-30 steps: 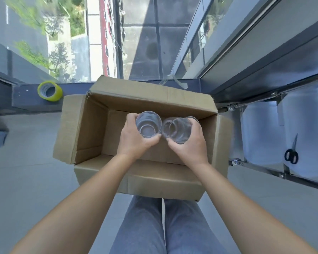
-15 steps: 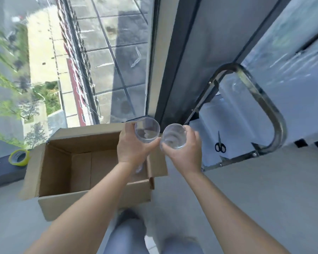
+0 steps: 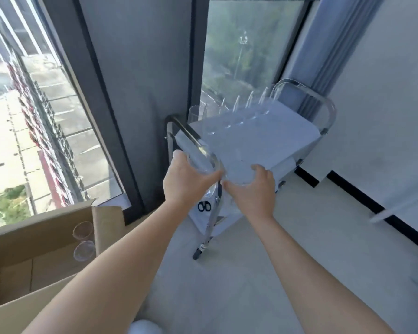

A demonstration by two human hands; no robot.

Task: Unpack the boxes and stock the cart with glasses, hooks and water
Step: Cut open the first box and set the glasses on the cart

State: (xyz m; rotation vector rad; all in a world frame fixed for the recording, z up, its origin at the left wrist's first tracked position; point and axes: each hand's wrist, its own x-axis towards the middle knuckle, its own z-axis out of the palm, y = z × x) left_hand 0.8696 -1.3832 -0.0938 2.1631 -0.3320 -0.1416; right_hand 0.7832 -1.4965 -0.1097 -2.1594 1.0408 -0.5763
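I see both hands out in front, at the near end of the cart (image 3: 307,133). My left hand (image 3: 185,180) grips a clear glass (image 3: 198,165), fingers (image 3: 179,156) curled over its far side and thumb closed in from the right; that glass sits just over the cart's chrome handle (image 3: 193,141). My right hand (image 3: 251,191) grips a second clear glass (image 3: 239,173), fingers wrapped round its right side and thumb across the near edge, held above the near corner of the white top shelf (image 3: 263,138). The two glasses are just beside each other, and the thumbs nearly meet between them.

At twelve o'clock from the hands, a row of tall clear glasses (image 3: 237,112) stands along the shelf's far-left edge, running toward one o'clock. On the lower shelf, just below my left wrist, lies a pair of black-handled scissors (image 3: 204,206).

At eight o'clock the open cardboard box (image 3: 46,242) sits on the floor, with two more tumblers (image 3: 82,241) against its inner right wall, one above the other in the frame. A window (image 3: 34,141) fills the ten o'clock side.
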